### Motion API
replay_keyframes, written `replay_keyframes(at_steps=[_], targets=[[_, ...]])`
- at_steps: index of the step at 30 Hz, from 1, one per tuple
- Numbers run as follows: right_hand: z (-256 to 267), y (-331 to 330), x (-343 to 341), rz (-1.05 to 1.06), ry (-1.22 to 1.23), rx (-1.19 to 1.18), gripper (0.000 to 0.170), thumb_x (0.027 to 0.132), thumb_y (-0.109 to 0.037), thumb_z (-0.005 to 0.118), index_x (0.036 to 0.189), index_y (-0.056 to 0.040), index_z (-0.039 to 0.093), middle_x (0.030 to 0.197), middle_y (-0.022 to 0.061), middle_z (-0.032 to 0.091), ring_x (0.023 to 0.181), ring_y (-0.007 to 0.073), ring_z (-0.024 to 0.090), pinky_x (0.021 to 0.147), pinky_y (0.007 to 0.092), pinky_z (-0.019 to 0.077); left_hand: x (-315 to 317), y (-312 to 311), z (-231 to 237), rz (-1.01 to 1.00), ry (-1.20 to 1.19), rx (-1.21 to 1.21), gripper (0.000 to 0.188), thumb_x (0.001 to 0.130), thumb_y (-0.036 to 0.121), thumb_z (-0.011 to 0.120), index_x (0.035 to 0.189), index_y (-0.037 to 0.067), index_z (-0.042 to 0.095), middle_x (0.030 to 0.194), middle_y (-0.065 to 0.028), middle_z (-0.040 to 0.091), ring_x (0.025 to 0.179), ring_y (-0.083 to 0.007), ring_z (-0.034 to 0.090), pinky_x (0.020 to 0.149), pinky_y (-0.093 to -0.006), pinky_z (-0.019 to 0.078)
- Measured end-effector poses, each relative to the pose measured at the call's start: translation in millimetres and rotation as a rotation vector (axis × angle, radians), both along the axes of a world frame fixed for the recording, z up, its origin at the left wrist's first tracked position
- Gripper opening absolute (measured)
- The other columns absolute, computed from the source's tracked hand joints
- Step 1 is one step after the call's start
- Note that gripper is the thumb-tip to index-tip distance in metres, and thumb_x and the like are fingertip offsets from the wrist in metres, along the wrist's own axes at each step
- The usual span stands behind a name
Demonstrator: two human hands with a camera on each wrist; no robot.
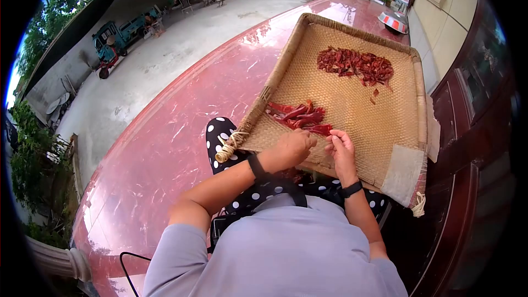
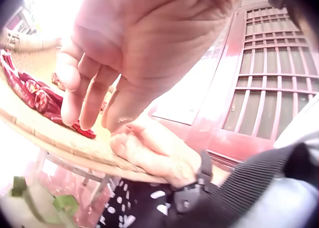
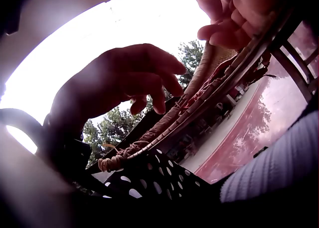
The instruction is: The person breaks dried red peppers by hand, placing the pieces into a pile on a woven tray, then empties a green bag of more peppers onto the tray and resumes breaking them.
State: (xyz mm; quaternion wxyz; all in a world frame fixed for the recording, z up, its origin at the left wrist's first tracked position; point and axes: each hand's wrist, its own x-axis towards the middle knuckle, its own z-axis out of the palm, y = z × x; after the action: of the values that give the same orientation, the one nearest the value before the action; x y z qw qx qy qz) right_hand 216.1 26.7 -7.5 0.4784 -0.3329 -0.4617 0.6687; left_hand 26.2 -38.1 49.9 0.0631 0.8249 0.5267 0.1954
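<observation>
A small pile of whole dried red chilies (image 1: 300,116) lies near the front left of a woven basket tray (image 1: 352,115). Close over the pile's near side is my left hand (image 1: 291,148), its fingers loosely bent; the right wrist view shows this hand (image 3: 124,78) with no thing between its fingers. My right hand (image 1: 344,153) is just to its right, thumb and fingers drawn together beside the tip of one chili. In the left wrist view the right hand (image 2: 154,151) has curled fingers, partly behind the left hand's fingertips. I cannot tell whether they pinch a small piece.
Cut chili pieces (image 1: 355,66) form a heap at the tray's far side. The tray's near edge is over my polka-dot trousers (image 1: 220,132). A pale patch (image 1: 404,170) covers its near right corner. Left is a glossy red floor (image 1: 181,137); right, a dark red door (image 1: 456,115).
</observation>
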Motion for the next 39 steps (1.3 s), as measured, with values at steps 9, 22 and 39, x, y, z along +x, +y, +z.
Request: replay_keyframes(at_steps=[9, 22, 39], targets=[[-9.2, 3.0, 2.2, 0.012, -0.001, 0.03, 0.018, 0.099, -0.013, 0.051, 0.115, -0.0057, 0.055, 0.097, 0.0049, 0.061, 0.07, 0.0094, 0.059, 0.063, 0.0229, 0.0508, 17.1, 80.1, -61.2, 0.149, 0.163, 0.213, 0.012, 0.084, 0.012, 0.054, 0.094, 0.006, 0.057, 0.092, -0.0119, 0.057, 0.09, -0.029, 0.057, 0.071, -0.0404, 0.0482], [-3.6, -6.3, -4.6, -0.04, -0.171, 0.165, 0.029, 0.1, -0.021, 0.053, 0.123, -0.0044, 0.053, 0.098, 0.0022, 0.06, 0.069, 0.0069, 0.057, 0.06, 0.0219, 0.0483, -11.1, 23.8, 1.5, -0.118, -0.326, -0.317, 0.022, 0.08, 0.006, 0.06, 0.101, 0.001, 0.063, 0.085, -0.0216, 0.065, 0.079, -0.0349, 0.065, 0.068, -0.0436, 0.0487], [-6.8, -2.9, -2.6, -0.064, -0.101, 0.15, 0.023, 0.097, -0.011, 0.049, 0.117, -0.0006, 0.053, 0.103, 0.0059, 0.059, 0.073, 0.0103, 0.06, 0.065, 0.025, 0.0518, -3.9, -46.7, 17.9, -0.185, 0.049, -0.283, 0.029, 0.08, 0.019, 0.064, 0.107, 0.008, 0.066, 0.091, -0.0182, 0.066, 0.085, -0.0345, 0.065, 0.072, -0.0425, 0.052]])
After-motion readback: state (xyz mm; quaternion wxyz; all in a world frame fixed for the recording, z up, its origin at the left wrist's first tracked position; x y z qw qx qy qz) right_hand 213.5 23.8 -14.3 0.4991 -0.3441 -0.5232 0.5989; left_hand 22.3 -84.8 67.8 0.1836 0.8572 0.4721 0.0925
